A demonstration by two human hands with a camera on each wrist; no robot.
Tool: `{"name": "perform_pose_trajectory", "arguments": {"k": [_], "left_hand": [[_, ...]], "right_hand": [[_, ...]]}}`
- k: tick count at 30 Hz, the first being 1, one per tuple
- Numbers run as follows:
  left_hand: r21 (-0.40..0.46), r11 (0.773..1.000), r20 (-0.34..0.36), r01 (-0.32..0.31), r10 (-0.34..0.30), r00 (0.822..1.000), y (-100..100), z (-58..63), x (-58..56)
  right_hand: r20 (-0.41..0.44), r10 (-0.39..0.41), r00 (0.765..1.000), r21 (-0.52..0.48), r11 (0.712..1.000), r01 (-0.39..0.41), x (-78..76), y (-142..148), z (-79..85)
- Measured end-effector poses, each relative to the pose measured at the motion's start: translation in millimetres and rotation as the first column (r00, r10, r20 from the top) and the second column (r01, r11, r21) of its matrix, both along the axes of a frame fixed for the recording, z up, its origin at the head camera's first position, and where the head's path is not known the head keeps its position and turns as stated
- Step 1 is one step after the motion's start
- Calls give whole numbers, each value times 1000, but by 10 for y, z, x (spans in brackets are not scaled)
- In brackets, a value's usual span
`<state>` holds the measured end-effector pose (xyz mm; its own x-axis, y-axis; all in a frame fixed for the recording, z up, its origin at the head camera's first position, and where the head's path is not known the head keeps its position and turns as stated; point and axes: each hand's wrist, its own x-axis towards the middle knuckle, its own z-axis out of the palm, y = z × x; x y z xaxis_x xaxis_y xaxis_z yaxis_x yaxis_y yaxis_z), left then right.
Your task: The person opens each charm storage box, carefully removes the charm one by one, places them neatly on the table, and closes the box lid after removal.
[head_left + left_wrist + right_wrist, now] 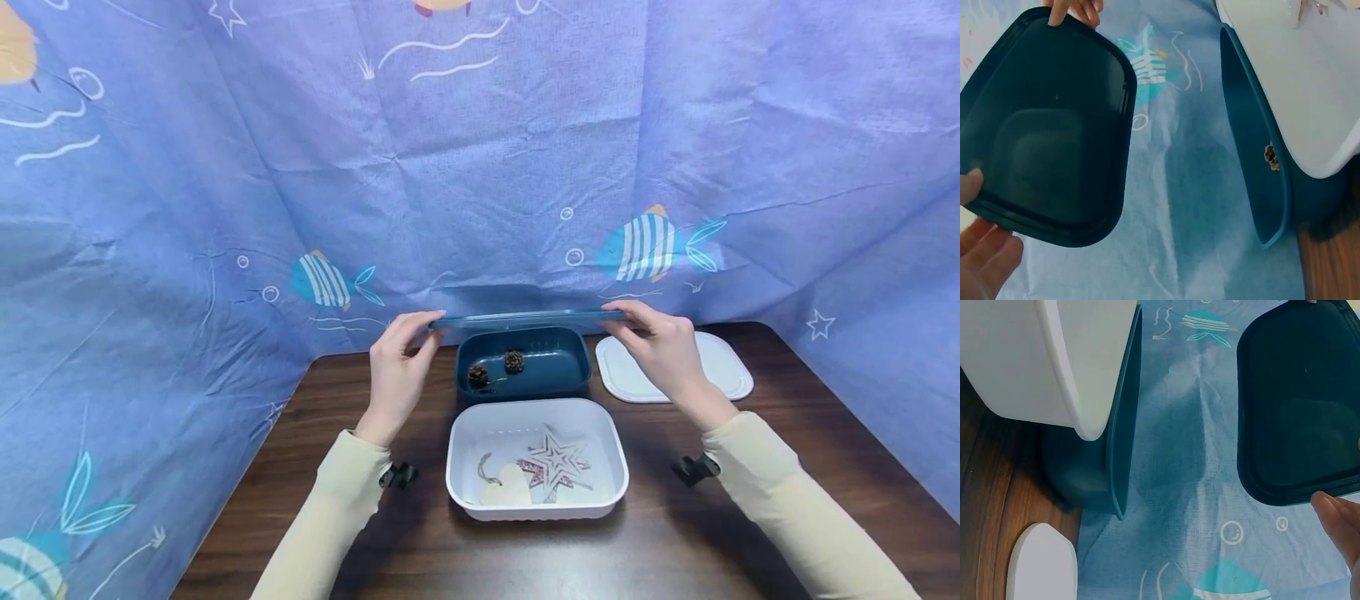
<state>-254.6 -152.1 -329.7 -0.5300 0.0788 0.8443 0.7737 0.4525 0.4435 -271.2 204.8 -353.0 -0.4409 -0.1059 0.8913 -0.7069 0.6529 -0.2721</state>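
Observation:
A dark blue lid (525,318) is held up by its two ends, seen nearly edge-on in the head view. My left hand (401,367) pinches its left end between thumb and fingers; my right hand (662,346) pinches the right end. In the left wrist view the broad face of the lid (1054,144) shows. Below and nearer me stands a dark blue container (551,379), apart from the lid, with two small pine cones (513,361) inside. In front of it is a white container (468,442) holding star ornaments (557,458) and a cream piece with a cord (510,487).
A white lid (727,367) lies flat on the brown wooden table (300,458), right of the dark blue container and partly behind my right hand. A blue fish-print cloth (487,167) hangs behind the table's back edge and along the sides.

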Motion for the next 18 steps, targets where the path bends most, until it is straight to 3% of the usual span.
{"name": "perform_pose_trajectory", "arguments": {"k": [8,18], "left_hand": [[-6,1000,-44,28,-28,999,24,56,16],[50,999,-4,-12,12,1000,15,117,48]], "right_hand": [[-12,15,1000,-7,1000,-15,38,-4,59],[26,24,999,-95,995,-21,85,9,121]]}}
